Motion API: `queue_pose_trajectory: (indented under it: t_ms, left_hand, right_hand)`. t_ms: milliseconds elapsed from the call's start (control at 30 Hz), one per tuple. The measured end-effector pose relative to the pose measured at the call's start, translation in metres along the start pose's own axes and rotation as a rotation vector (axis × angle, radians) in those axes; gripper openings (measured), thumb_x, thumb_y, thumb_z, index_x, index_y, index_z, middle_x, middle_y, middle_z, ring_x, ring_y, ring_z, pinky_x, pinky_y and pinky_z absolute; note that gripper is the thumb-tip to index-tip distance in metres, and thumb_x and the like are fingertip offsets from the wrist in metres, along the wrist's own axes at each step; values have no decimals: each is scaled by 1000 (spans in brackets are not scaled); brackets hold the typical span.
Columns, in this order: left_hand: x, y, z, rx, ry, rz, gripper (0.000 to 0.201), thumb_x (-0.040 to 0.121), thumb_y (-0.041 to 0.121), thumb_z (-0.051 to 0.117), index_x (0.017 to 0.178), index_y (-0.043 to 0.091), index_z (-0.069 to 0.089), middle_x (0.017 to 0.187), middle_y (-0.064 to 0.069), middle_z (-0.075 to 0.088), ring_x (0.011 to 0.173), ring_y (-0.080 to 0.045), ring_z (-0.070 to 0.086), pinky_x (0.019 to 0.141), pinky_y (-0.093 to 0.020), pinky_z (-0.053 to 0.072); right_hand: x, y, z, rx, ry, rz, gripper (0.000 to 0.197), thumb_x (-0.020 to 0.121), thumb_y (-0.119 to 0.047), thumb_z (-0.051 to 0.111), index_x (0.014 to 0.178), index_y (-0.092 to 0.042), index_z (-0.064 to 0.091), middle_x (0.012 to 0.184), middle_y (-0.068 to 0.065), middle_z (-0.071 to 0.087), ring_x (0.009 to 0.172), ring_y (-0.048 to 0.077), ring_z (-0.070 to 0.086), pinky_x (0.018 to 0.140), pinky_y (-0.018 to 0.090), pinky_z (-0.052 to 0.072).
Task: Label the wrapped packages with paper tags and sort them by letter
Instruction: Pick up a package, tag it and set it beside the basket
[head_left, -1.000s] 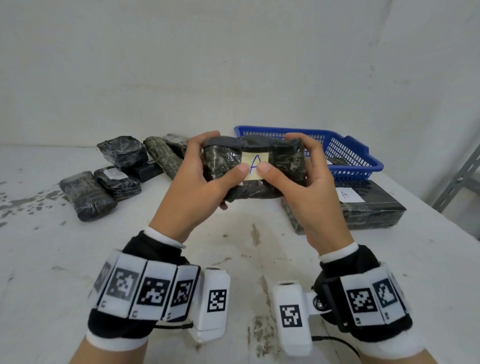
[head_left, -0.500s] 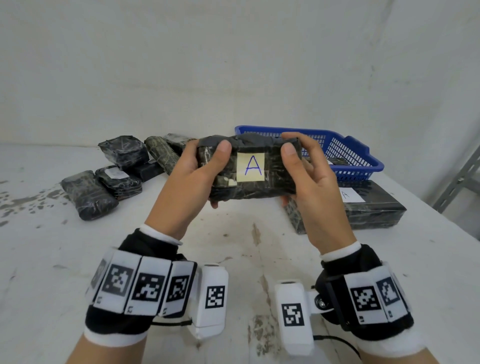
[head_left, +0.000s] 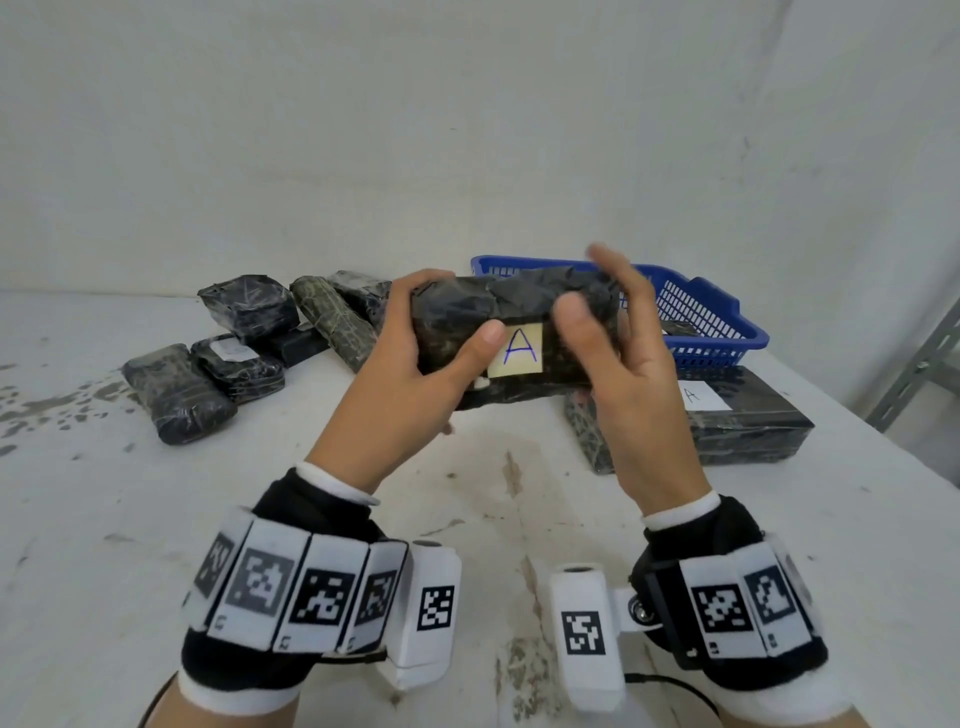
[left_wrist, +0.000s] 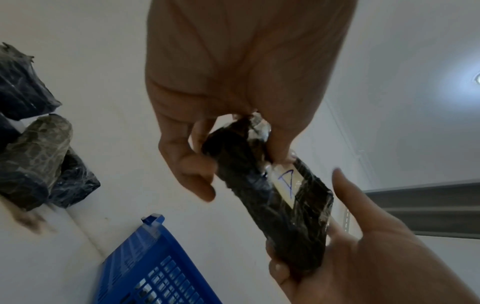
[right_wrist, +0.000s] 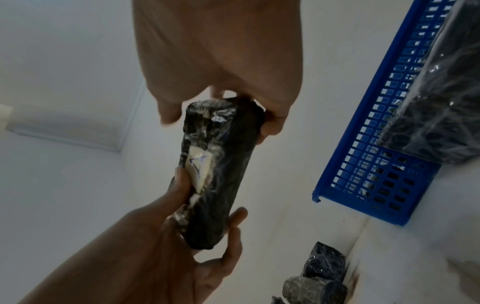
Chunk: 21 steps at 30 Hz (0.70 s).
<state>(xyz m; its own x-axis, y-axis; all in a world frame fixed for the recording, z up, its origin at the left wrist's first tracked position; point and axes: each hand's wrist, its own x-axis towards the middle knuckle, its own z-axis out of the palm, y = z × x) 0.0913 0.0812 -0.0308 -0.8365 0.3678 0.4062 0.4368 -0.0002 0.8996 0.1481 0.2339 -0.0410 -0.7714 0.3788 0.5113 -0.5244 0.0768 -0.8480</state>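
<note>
The left thumb lay flat against the front of the dark, film-wrapped oblong package (head_left: 511, 332), its tip touching the left edge of the pale yellow paper tag marked with a blue "A" (head_left: 517, 349); the other fingers (left_wrist: 193, 164) of the left hand (head_left: 410, 358) curled round the back, so that hand bore the weight. I took the thumb to be there to hold the tag down. The right hand (head_left: 618, 358) had loosened: its fingers were spread and blurred, thumb lifted off the front, though the wrist views showed fingertips curled under the package's far end. It looked like a hand shifting its hold, or letting go.

The package was held level in the air above the bench (head_left: 156, 519), tag toward the person, probably so the letter could be read before sorting.

At about two o'clock from the hands a long, flat, dark wrapped package (head_left: 748, 426) lay on the bench with its own white "A" tag (head_left: 701, 396) on top, the likely place for this one. Behind it, at one o'clock, stood a blue slotted plastic basket (head_left: 717, 322). At ten o'clock a cluster of dark wrapped bundles (head_left: 249, 348) lay touching one another, one with a pale tag I could not read.

The bench was white, stained and flecked. Bare pale walls stood behind, and a grey metal shelf upright (head_left: 919, 369) at three o'clock.
</note>
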Motion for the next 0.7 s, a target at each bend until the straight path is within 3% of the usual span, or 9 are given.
queue_pose_trajectory:
  t_ms: [67, 100, 167, 233, 333, 433, 500, 600, 700]
  left_hand:
    - [0, 1, -3, -14, -13, 24, 43, 89, 33, 62, 123, 39, 37, 109, 12, 61, 70, 1, 62, 48, -13, 45]
    - [1, 2, -5, -32, -11, 34, 45, 91, 29, 63, 125, 39, 37, 110, 12, 61, 71, 0, 62, 49, -15, 46]
    - [1, 4, -6, -100, -13, 37, 47, 89, 34, 66, 127, 39, 38, 109, 10, 62, 79, -6, 62, 53, -26, 50]
    - [2, 5, -6, -197, -8, 23, 43, 87, 44, 63, 125, 36, 43, 106, 6, 62, 85, -13, 62, 56, -31, 50]
    - [4, 6, -7, -236, 28, -12, 29, 96, 29, 57, 124, 29, 47, 98, 7, 64, 81, -11, 65, 64, -36, 53]
    - [5, 5, -7, -268, 64, -78, 29, 93, 32, 58, 120, 24, 54, 96, 6, 66, 84, -12, 67, 75, -41, 55]
    - [5, 5, -7, -270, 84, -107, 15, 98, 25, 53, 112, 22, 57, 92, 4, 65, 81, -13, 66, 81, -47, 54]
    - [6, 6, -7, -275, 99, -123, 10, 98, 21, 51, 106, 24, 57, 89, 5, 66, 79, -12, 66, 85, -50, 54]
    - [5, 7, -8, -273, 99, -126, 10, 97, 21, 52, 105, 23, 58, 90, 3, 68, 82, -13, 66, 85, -49, 55]
  right_hand:
    - [2, 0, -2, 58, 33, 22, 71, 87, -55, 64, 149, -48, 30, 129, -9, 67, 125, 14, 61, 107, 46, 48]
    - [3, 1, -2, 61, 41, 31, 76, 84, -61, 65, 151, -46, 31, 136, -6, 62, 130, 15, 57, 112, 47, 43]
    - [3, 0, -2, 42, 9, 37, 66, 87, -56, 61, 145, -26, 49, 136, 2, 63, 130, 19, 58, 112, 49, 42]
    - [4, -2, -3, 25, -23, 45, 49, 92, -45, 56, 133, -20, 59, 129, -1, 68, 124, 17, 62, 106, 43, 49]
    - [5, -3, -5, -28, -45, 61, 36, 99, -39, 53, 133, -30, 59, 120, -12, 69, 107, 3, 63, 76, 20, 52]
    - [6, -1, -6, -45, -52, 88, 36, 97, -39, 54, 129, -23, 62, 107, -8, 69, 94, 7, 61, 65, 22, 46]
    - [7, 2, -7, -33, -36, 84, 30, 99, -32, 57, 124, -17, 64, 107, -3, 71, 100, 12, 66, 74, 27, 51]
    - [7, 4, -7, -24, -31, 71, 30, 100, -27, 57, 125, -15, 65, 117, 3, 72, 114, 19, 66, 98, 40, 53]
    - [6, 3, -6, -32, -26, 69, 26, 100, -26, 56, 121, -14, 66, 112, 1, 73, 110, 18, 68, 98, 39, 54]
